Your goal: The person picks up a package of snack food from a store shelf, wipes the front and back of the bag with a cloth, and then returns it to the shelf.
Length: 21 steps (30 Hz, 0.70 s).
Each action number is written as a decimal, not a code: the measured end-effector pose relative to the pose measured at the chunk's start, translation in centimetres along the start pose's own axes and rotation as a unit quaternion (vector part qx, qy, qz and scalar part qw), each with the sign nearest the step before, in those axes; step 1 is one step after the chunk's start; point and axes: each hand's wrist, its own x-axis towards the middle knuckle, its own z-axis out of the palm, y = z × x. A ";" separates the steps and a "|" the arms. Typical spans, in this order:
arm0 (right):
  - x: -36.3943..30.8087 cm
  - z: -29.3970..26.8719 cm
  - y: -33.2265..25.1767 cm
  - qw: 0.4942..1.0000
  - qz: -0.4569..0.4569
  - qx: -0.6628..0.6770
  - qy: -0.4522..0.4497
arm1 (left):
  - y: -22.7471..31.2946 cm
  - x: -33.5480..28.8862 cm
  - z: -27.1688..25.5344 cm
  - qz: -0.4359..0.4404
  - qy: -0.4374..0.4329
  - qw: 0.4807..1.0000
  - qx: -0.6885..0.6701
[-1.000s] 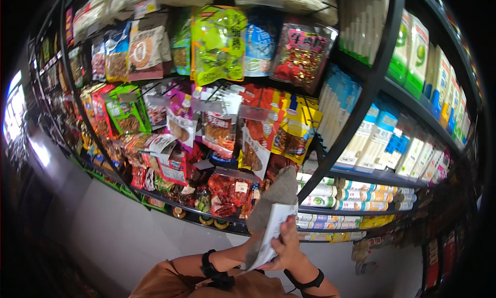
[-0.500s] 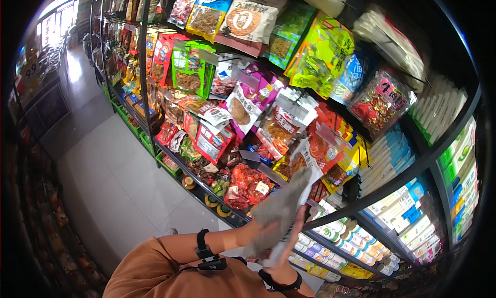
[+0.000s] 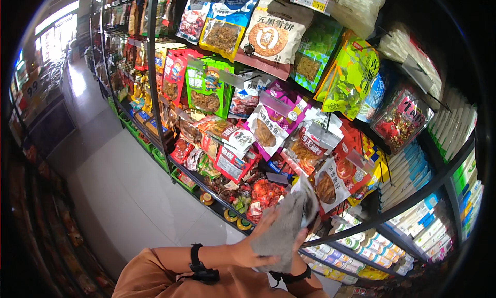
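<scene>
My left hand (image 3: 249, 250) is closed on a grey cloth (image 3: 285, 230), in front of my chest. The cloth lies over a flat bag (image 3: 311, 201), of which a pale, shiny top and a dark edge show. My right hand (image 3: 300, 242) grips that bag from its right side, with the fingers partly behind it. The bag's front is mostly hidden under the cloth. Just beyond my hands hangs a red and white snack bag (image 3: 330, 184), and a heap of red-wrapped snacks (image 3: 266, 197) lies to its left.
A black metal rack with a front rail (image 3: 356, 226) runs close by my right hand. Hanging bags, such as a purple one (image 3: 274, 123) and a green one (image 3: 209, 89), fill it. Rows of cans (image 3: 369, 251) stand low at right. A grey tiled floor (image 3: 124, 194) stretches left.
The rack has shifted right and down in view. The cloth and bag now stand more upright, and the cloth covers more of the bag. Both hands still hold on.
</scene>
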 end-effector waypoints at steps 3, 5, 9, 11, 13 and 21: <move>0.9 6.1 -1.0 0.988 -0.021 -0.151 0.002 | -3.2 -1.7 -2.9 -0.065 -0.033 0.995 -0.064; 2.1 7.1 -0.3 0.934 -0.148 -0.314 -0.084 | -6.4 -2.7 -4.8 -0.043 -0.059 0.997 -0.036; 1.2 10.0 0.6 0.900 -0.198 -0.355 -0.157 | 0.5 3.3 -9.2 -0.508 0.127 0.605 -0.600; 1.6 10.5 1.1 0.886 -0.211 -0.382 -0.158 | -0.8 2.9 -10.3 -0.452 0.135 0.610 -0.637; 2.4 10.3 2.1 0.881 -0.214 -0.392 -0.157 | -2.6 2.4 -11.2 -0.408 0.131 0.614 -0.663; 0.4 6.8 3.3 0.769 -0.273 -0.579 -0.017 | -6.6 5.3 -8.0 -0.331 -0.048 0.766 -0.549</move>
